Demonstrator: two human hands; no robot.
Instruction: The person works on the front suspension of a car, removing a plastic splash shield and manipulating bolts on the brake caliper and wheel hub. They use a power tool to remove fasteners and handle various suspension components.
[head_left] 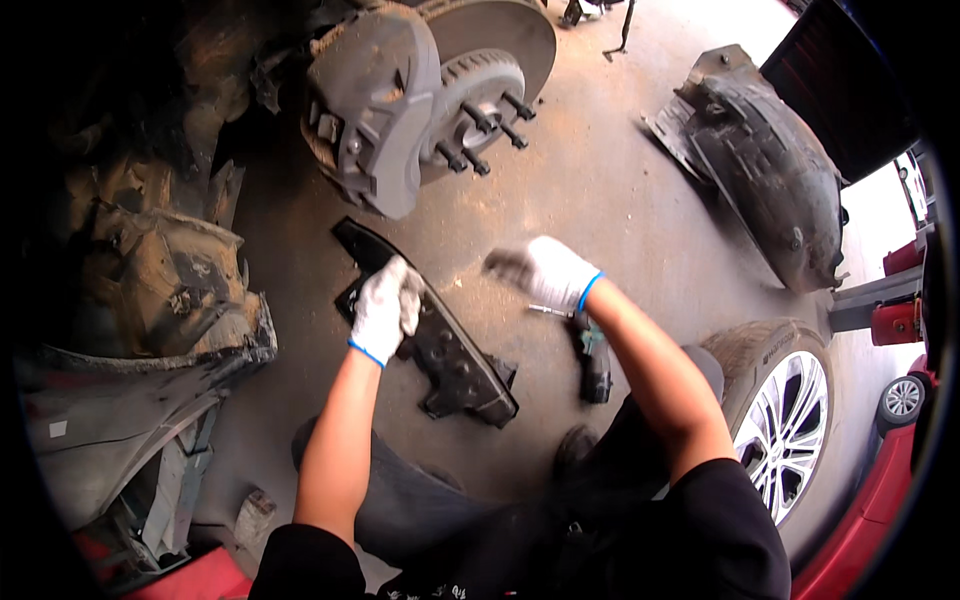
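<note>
My left hand (382, 308), in a white knit glove with a blue cuff, is closed on a long black plastic car bracket (455, 350). The bracket slants from upper left to lower right, and the glove covers part of its upper half. To the right of it my gloved right hand (540, 270) is in the air, apart from the bracket. Motion smears its dark, soiled fingers, so their grip cannot be made out. Just below that hand a cordless power driver (594, 365) with a long metal bit lies on the floor, partly behind my forearm.
A brake caliper (385, 110) and a wheel hub with studs (482, 115) stand ahead. Dirty, torn bodywork (170, 280) is at the left. A black wheel-arch liner (770, 165) lies at the far right, with a wheel and tyre (785, 425) nearer to me.
</note>
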